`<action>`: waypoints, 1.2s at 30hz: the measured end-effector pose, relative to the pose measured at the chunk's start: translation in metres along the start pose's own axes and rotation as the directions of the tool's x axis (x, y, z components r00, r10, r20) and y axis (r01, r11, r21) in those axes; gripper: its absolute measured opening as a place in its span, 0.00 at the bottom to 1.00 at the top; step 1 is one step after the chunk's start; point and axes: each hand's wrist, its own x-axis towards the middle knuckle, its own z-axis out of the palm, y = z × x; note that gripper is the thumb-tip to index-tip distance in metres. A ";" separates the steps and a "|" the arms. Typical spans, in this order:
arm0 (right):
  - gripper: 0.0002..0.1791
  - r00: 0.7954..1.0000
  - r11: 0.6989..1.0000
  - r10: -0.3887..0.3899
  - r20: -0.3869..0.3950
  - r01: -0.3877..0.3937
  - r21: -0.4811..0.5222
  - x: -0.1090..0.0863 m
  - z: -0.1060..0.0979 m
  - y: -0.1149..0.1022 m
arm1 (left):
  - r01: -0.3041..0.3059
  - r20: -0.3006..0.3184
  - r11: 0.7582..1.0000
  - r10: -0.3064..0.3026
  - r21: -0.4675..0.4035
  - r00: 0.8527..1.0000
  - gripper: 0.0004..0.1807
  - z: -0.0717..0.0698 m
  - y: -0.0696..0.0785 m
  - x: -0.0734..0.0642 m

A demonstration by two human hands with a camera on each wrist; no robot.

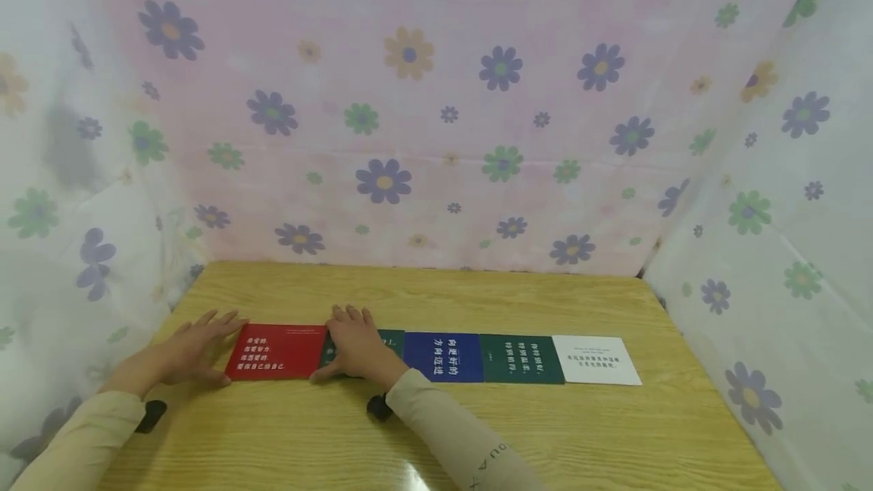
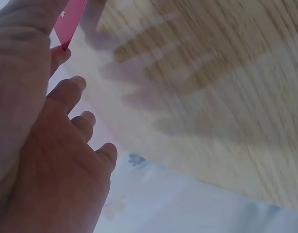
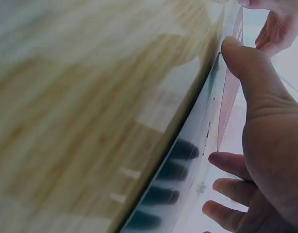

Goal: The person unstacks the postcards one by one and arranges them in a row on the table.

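Observation:
Several printed cards lie flat in one row on the table. At the left end is a red card [image 1: 276,353] with white writing; my left hand [image 1: 198,351] is at its left edge, fingers spread, with fingertips near the upper corner and thumb near the lower one. My right hand [image 1: 358,347] lies over a dark green card [image 1: 392,341], hiding much of it, with fingertips and thumb by its seam with the red card. In the left wrist view the left fingers [image 2: 66,94] are extended beside a corner of the red card [image 2: 71,22].
Right of my right hand the row continues with a blue card [image 1: 443,357], a second green card [image 1: 522,359] and a white card [image 1: 596,361]. They lie on a wood-grain table [image 1: 436,438]. Flower-patterned curtains [image 1: 436,135] stand behind and on both sides.

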 end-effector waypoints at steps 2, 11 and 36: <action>0.48 1.000 1.000 0.004 0.003 -0.004 0.000 0.001 0.000 -0.001 | 0.006 0.006 1.000 -0.006 0.001 1.000 0.54 -0.001 0.000 0.000; 0.45 1.000 1.000 0.024 0.009 -0.024 0.004 0.002 0.003 0.000 | 0.031 0.028 1.000 -0.031 -0.001 0.999 0.53 -0.004 0.001 0.006; 0.47 1.000 0.994 0.012 -0.001 -0.012 0.111 -0.015 0.002 0.022 | 0.006 -0.070 0.997 -0.012 -0.083 0.997 0.46 0.019 0.006 0.004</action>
